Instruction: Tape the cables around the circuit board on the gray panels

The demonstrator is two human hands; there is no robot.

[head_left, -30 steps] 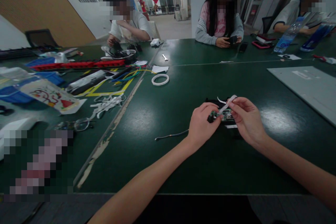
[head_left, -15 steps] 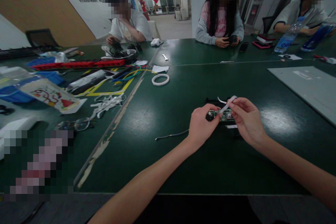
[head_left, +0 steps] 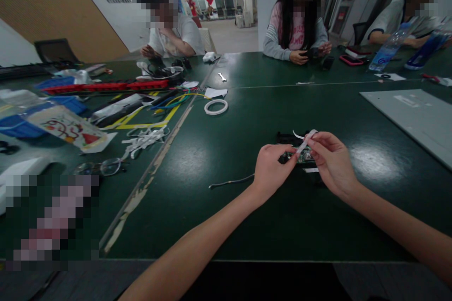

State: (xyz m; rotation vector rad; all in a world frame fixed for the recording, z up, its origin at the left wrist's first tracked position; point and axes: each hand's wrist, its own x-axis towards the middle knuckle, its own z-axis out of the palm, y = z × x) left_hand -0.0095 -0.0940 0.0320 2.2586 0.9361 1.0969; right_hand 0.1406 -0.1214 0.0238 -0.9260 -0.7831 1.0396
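Observation:
Both hands are together over a green circuit board [head_left: 305, 156] set in a black device [head_left: 284, 138] on the dark green tabletop. A narrow white strip of tape [head_left: 306, 141] runs between my fingertips, its far end curling loosely. My left hand [head_left: 271, 168] pinches the strip's lower end between thumb and forefinger, close above the board. My right hand [head_left: 332, 160] grips the upper part between thumb and fingers. Partly covered by the hands, the board shows only in the gap between them. A thin dark cable [head_left: 231, 181] pokes out left of my left wrist.
A roll of white tape [head_left: 216, 107] lies ahead, with a small wrench [head_left: 222, 77] beyond. Crumpled white strips [head_left: 146, 140], eyeglasses [head_left: 110, 166] and blue trays [head_left: 21, 124] crowd the left. A grey panel [head_left: 413, 117] lies right. Several people sit across the table.
My left fingers have shifted slightly and cover more of the board's left end. The tape strip's top has moved a little left. Across the table, a person's hand has moved off a dark object.

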